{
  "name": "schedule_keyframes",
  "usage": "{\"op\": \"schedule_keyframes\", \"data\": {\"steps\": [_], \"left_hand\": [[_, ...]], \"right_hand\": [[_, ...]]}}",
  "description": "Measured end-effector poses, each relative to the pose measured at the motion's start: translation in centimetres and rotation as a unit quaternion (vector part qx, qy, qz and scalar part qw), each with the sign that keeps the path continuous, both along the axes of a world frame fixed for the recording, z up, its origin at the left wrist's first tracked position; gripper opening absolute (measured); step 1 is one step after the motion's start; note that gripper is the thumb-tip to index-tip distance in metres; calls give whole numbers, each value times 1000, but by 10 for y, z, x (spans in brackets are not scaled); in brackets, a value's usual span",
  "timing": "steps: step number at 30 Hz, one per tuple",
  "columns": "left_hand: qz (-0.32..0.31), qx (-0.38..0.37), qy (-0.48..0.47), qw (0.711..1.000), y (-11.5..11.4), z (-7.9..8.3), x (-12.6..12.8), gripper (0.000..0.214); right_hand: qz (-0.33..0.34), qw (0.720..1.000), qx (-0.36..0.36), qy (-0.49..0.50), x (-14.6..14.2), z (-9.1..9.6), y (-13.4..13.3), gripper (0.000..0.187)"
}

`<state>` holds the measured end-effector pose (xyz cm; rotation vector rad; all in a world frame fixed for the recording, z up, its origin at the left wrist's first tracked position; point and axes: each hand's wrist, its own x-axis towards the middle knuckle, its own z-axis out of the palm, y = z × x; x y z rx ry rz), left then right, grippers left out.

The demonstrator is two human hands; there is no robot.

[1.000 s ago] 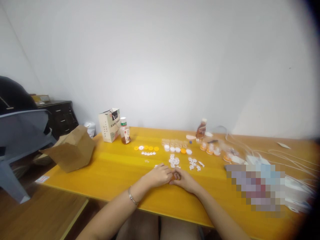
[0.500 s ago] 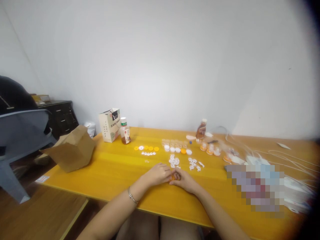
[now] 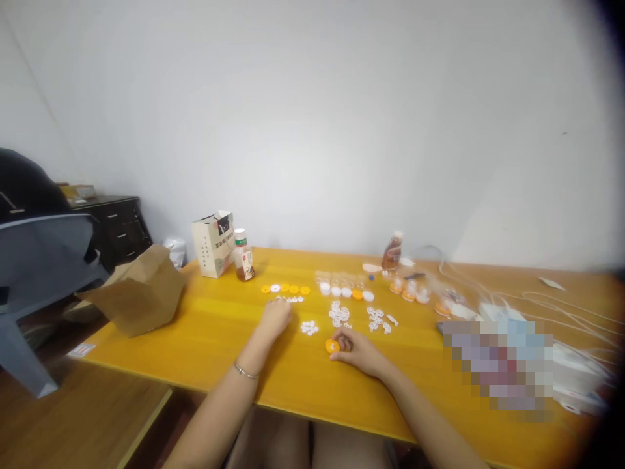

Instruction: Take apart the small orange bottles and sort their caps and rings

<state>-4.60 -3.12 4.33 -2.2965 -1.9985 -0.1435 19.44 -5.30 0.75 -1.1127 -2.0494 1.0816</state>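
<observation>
My right hand (image 3: 355,352) rests on the yellow table (image 3: 205,326), its fingertips on the edge of an orange bottle cap (image 3: 333,346). My left hand (image 3: 275,315), with a thin metal bracelet on its wrist, is curled just in front of a row of tiny white pieces (image 3: 289,299). Whether it holds anything is hidden. A small heap of white pieces (image 3: 309,327) lies between my hands. Behind it are white punched sprues (image 3: 339,314), and a row of yellow and white caps (image 3: 286,289) sits farther back.
Clear small cups and white and orange caps (image 3: 342,285) stand at the back. There are also a brown paper bag (image 3: 139,293), a printed gift bag (image 3: 213,244), a drink bottle (image 3: 243,255), a brown bottle (image 3: 392,251), white cables (image 3: 561,306) and a pixelated patch (image 3: 498,368).
My hands have come apart. My left hand has moved left and forward to the tiny white pieces. A small white heap and the orange cap now show on the table between my hands.
</observation>
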Motion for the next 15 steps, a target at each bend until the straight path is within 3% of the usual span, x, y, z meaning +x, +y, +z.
{"op": "schedule_keyframes", "data": {"steps": [12,15], "left_hand": [[-3,-4,-14,1000,-6,5,2,19],[-48,25,-35,998,-11,8,10,17]], "right_hand": [[0,1000,-6,20,1,-2,0,29],[8,998,-32,45,1,5,-1,29]]}}
